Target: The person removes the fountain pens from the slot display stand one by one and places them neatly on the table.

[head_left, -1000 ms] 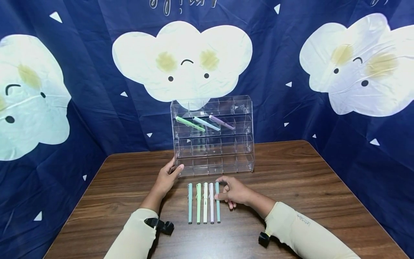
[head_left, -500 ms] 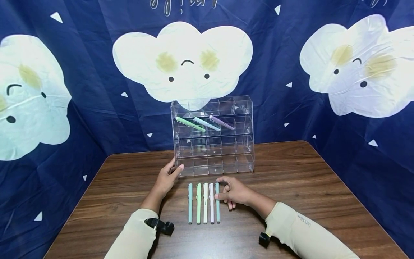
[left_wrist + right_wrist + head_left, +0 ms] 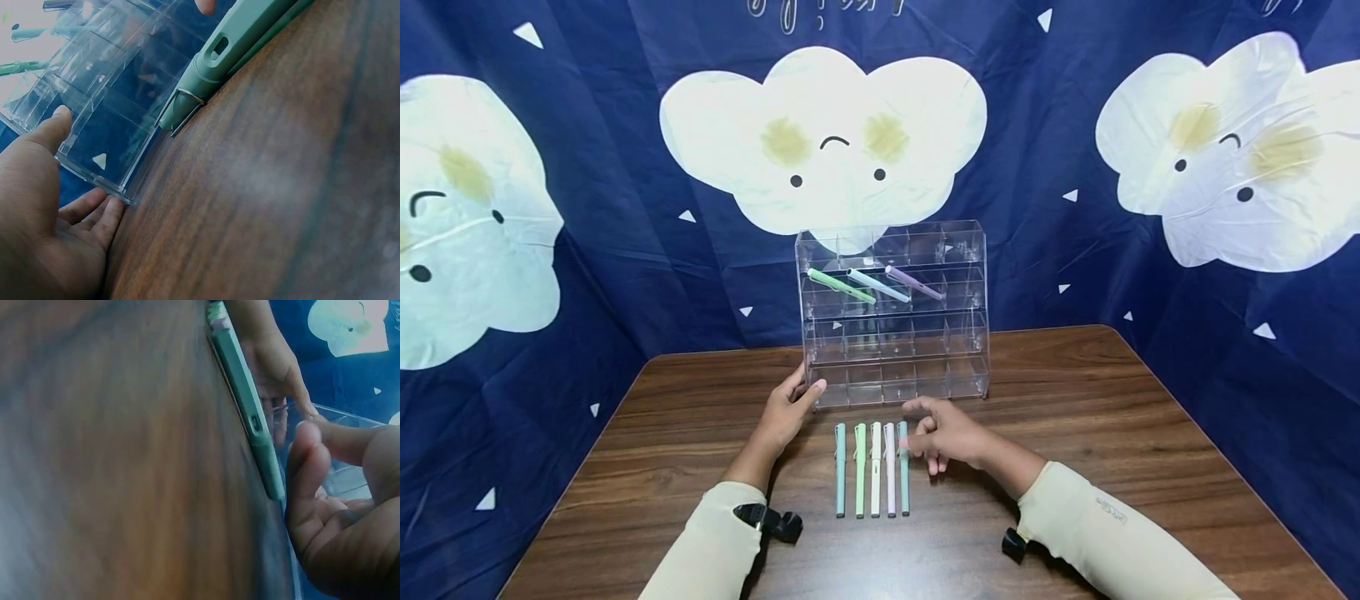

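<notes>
A clear tiered display rack stands at the back of the table. My left hand holds its lower left corner, thumb on the front and fingers around the side, as the left wrist view also shows. Before the rack lie several capped pens in a row: a teal pen, a green pen, a cream pen, a lilac pen and a second teal pen at the right end. Over that last pen's upper part hovers my right hand, index finger and thumb apart, nothing between them.
Slanted in the rack's second tier from the top are a green pen, a pale blue pen and a purple pen. A blue curtain with cloud faces surrounds the brown wooden table.
My right hand has risen slightly from the right-hand teal pen, its index finger and thumb moving off the pen. That pen has straightened slightly. My left hand stays on the rack.
</notes>
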Available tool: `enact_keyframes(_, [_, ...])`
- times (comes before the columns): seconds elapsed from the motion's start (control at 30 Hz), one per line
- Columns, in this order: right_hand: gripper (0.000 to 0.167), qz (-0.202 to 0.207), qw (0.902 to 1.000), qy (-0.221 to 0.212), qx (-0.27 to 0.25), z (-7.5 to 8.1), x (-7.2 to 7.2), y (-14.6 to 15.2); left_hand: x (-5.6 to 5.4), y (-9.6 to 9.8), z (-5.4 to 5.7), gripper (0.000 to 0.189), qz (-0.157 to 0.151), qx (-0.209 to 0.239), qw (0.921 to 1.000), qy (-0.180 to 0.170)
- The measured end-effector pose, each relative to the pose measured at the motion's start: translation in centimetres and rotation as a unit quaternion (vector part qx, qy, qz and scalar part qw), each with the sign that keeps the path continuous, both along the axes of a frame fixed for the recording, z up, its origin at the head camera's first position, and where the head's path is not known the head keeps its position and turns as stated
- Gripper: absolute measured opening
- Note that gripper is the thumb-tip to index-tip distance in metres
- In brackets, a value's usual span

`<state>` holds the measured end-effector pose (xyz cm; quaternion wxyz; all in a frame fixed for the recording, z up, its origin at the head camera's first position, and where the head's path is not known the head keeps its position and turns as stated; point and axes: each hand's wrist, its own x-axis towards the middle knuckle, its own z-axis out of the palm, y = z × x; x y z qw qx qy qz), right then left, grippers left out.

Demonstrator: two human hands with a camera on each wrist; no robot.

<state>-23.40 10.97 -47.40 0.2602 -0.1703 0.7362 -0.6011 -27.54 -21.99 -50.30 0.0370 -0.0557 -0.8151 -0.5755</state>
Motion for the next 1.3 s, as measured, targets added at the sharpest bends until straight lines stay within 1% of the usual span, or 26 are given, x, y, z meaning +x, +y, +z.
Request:
enact_keyframes(0.23, [0.068, -0.016, 0.9991, 0.036, 0.017, 2.2, -0.1, 0.5, -0.1, 0.0, -0.2, 0.075, -0.003, 0.0, 1.0, -0.008])
enact_keyframes(0.53, [0.062, -0.035, 0.9942, 0.091, 0.044, 4.9, -1.1, 1.2, -0.1, 0.2, 0.1, 0.074, -0.004, 0.005, 1.0, -0.004])
enact_keyframes(0.73, [0.057, -0.048, 0.9907, 0.109, 0.066, 7.2, -1.5, 1.7, -0.2, 0.3, 0.0, 0.074, -0.008, 0.004, 1.0, -0.004])
enact_keyframes(0.97, [0.055, -0.066, 0.985, 0.14, 0.075, 9.6, -2.7, 2.5, -0.4, 0.1, 0.0, 0.076, -0.004, -0.003, 1.0, -0.005])
enact_keyframes(1.07, [0.054, -0.071, 0.9825, 0.15, 0.084, 10.5, -3.2, 2.9, -0.4, 0.2, -0.2, 0.076, -0.004, 0.001, 1.0, -0.005])
enact_keyframes(1.17, [0.053, -0.087, 0.9789, 0.161, 0.09, 11.4, -3.7, 3.0, -0.1, 0.3, -0.2, 0.075, -0.002, 0.004, 1.0, -0.006])
enact_keyframes(1.3, [0.051, -0.112, 0.974, 0.18, 0.081, 12.2, -4.5, 2.5, 0.1, 0.2, -0.1, 0.073, 0.006, 0.0, 1.0, -0.004])
